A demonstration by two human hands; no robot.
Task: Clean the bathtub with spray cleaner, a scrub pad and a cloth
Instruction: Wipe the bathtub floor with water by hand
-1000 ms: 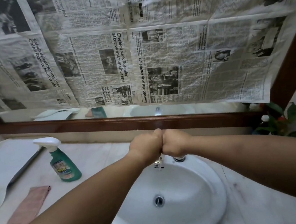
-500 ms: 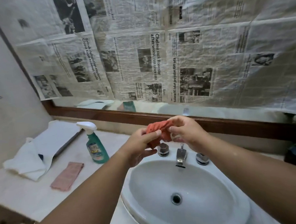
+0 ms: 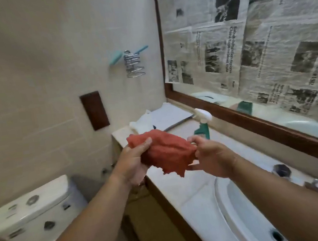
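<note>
Over the front edge of the worktop [image 3: 183,188], near its left end, the red cloth [image 3: 165,153] is hanging in the air between both hands, and that is where I am expecting trouble. The bunched cloth is sagging with a ragged corner dangling, so a loosening pinch could be dropping it to the floor beside the toilet cistern [image 3: 32,208]. The spray bottle [image 3: 202,128] is standing towards the worktop's back edge, just behind the right knuckles, and a careless swing could be knocking it over. The left hand [image 3: 133,162] is gripping the cloth's left end, fingers curling beneath and thumb pressing on top. The right hand [image 3: 211,158] is pinching the right end between thumb and fingertips. No bathtub or scrub pad is showing from where I am standing.
</note>
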